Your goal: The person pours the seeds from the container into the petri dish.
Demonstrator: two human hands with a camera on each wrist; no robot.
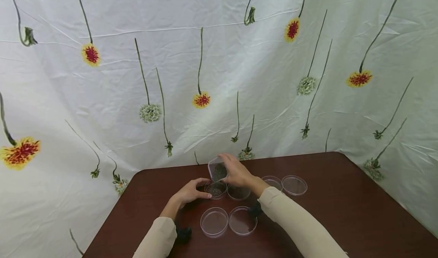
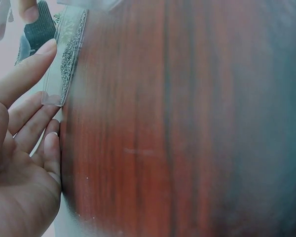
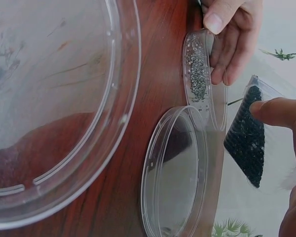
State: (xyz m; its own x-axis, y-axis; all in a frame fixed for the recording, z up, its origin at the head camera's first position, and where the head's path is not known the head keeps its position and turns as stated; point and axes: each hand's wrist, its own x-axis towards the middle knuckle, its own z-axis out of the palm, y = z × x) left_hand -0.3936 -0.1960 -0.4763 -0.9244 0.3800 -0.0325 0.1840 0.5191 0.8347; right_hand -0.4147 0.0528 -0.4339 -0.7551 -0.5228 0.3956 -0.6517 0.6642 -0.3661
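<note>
My right hand (image 1: 236, 171) grips a clear square-cornered container (image 1: 218, 170) partly filled with dark granules, tilted over a round petri dish. In the right wrist view the thumb presses along the side of this container (image 3: 249, 138), and the dark granules lie slanted against a corner. Around the petri dish (image 1: 216, 189) curl the thumb and fingers of my left hand (image 1: 191, 191). A spread of small grey granules covers the bottom of that dish (image 3: 197, 69). The left wrist view shows the same dish (image 2: 66, 64) edge-on beside the thumb, standing on the table.
Right beside the filled dish stands another petri dish (image 1: 238, 193), partly behind my right hand. Two clear dishes sit nearer me, one left (image 1: 213, 223) and one right (image 1: 242, 222). Farther right are two more (image 1: 272, 181), (image 1: 294, 185). A flowered white cloth (image 1: 219, 79) hangs behind the brown table (image 1: 342, 204).
</note>
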